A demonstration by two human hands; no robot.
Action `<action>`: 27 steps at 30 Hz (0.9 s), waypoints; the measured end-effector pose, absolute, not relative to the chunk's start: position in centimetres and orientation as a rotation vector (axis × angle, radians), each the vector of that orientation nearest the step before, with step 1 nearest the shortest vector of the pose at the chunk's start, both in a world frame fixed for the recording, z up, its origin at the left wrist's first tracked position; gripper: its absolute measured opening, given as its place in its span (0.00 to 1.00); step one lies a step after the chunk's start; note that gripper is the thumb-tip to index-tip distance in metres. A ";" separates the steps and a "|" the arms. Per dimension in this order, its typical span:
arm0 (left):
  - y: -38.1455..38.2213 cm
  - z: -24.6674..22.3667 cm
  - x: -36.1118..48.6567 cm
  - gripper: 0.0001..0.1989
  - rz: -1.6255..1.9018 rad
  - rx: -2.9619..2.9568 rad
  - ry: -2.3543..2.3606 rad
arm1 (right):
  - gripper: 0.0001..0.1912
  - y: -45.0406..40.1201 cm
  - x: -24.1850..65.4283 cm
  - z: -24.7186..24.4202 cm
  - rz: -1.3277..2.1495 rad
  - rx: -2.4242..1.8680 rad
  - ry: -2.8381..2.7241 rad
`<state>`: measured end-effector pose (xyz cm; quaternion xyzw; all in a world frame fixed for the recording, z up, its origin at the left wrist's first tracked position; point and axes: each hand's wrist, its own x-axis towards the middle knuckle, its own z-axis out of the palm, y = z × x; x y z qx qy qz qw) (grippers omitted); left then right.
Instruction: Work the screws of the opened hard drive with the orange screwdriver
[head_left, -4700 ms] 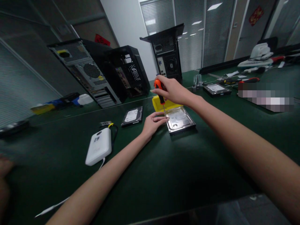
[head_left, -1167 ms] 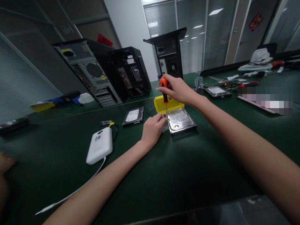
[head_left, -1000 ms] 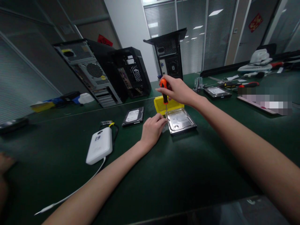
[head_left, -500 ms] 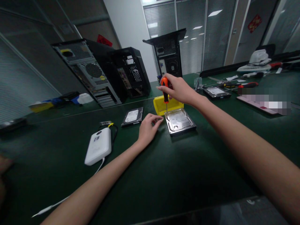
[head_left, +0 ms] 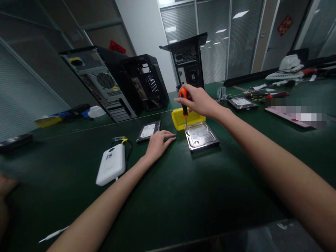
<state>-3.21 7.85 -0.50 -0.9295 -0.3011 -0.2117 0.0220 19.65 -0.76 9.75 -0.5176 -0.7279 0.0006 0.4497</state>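
My right hand (head_left: 198,99) is wrapped round the orange and black handle of a screwdriver (head_left: 185,111). The screwdriver stands nearly upright, its tip on the far left corner of a silver hard drive (head_left: 201,135) lying flat. To the left of that drive, my left hand (head_left: 159,144) rests low over the table, fingers stretched out and thumb apart, holding nothing. Just behind it lies another hard drive (head_left: 147,131) with a white label. A yellow plastic tray or case (head_left: 179,119) sits behind the silver drive, partly hidden by my right hand.
A white power bank (head_left: 111,164) with a cable lies at left. Computer cases (head_left: 105,80) stand at the back, one (head_left: 189,61) behind my right hand. Rightward are a third hard drive (head_left: 242,102), pliers (head_left: 278,95) and a pink flat object (head_left: 286,117). Another person's hand (head_left: 6,184) shows far left.
My left hand has moved left, away from the silver hard drive, and its fingers have straightened. My right hand and the screwdriver stay almost in place.
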 end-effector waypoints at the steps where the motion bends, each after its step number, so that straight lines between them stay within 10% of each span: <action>1: 7.6 -0.6 -2.9 0.12 -0.602 -2.855 -0.854 | 0.11 -0.7 19.6 9.7 0.000 -1.284 -1.800; 27: 8.5 -1.0 -2.2 0.14 -0.486 -2.758 -0.771 | 0.12 -0.4 19.7 9.3 -0.006 -1.308 -1.807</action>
